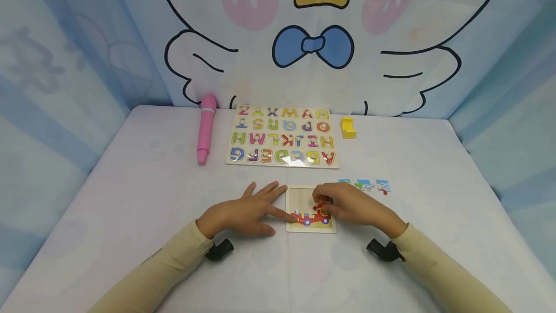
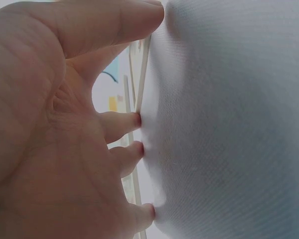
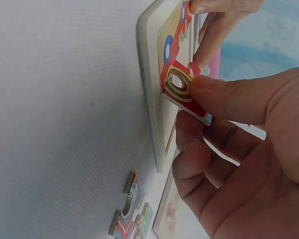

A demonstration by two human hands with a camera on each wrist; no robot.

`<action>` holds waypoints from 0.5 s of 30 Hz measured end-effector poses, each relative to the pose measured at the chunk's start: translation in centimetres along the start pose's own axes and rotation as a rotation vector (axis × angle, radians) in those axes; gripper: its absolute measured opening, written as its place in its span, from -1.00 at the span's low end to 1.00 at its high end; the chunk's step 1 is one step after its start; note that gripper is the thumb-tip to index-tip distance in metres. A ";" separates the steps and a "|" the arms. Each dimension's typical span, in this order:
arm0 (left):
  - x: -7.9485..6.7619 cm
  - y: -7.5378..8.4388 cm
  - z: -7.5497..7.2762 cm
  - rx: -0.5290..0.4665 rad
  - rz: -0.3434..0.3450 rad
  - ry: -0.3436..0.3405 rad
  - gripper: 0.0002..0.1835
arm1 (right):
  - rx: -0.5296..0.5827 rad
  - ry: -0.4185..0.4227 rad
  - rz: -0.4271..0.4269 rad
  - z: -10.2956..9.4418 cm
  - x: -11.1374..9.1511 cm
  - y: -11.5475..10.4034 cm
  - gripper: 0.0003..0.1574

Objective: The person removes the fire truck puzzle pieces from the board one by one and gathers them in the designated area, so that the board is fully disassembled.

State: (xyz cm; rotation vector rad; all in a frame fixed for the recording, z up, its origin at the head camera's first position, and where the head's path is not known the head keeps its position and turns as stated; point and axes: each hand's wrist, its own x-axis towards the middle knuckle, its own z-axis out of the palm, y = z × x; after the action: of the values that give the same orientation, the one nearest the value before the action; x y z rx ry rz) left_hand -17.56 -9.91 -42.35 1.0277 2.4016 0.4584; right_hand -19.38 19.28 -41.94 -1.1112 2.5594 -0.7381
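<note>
A small wooden jigsaw tray (image 1: 300,199) lies on the white-covered table between both hands. Along its near edge sit joined pieces (image 1: 307,222) with a red vehicle and blue wheels. My left hand (image 1: 245,210) has its fingers spread, palm down; the index finger touches the pieces at the tray's left, while other fingertips rest on the cloth and by the tray's edge. Over the tray's right side, my right hand (image 1: 352,204) pinches a red jigsaw piece (image 3: 175,95) with yellow rings between thumb and fingers. In the right wrist view, that piece is tilted against the tray.
Several loose jigsaw pieces (image 1: 364,185) lie beyond the right hand. Farther back are an alphabet peg board (image 1: 293,164), a thick pink pen-shaped stick (image 1: 206,129) and a small yellow chair-shaped block (image 1: 348,128). A printed curtain (image 1: 312,86) hangs behind the table.
</note>
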 end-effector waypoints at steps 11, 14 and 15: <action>0.0 0.0 0.0 -0.003 -0.001 0.001 -0.48 | 0.082 -0.014 -0.004 0.1 0.2 0.5 -0.75; 0.0 0.0 0.0 -0.002 -0.003 0.000 -0.48 | 0.097 -0.016 0.005 0.1 0.2 0.5 -0.76; 0.0 0.0 0.0 -0.001 -0.004 0.000 -0.48 | 0.100 -0.016 0.011 0.2 0.2 0.6 -0.76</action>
State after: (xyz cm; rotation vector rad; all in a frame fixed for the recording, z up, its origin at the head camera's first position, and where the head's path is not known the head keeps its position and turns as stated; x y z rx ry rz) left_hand -17.56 -9.87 -42.39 1.0222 2.4026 0.4586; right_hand -19.79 19.41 -42.39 -1.0668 2.4838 -0.8414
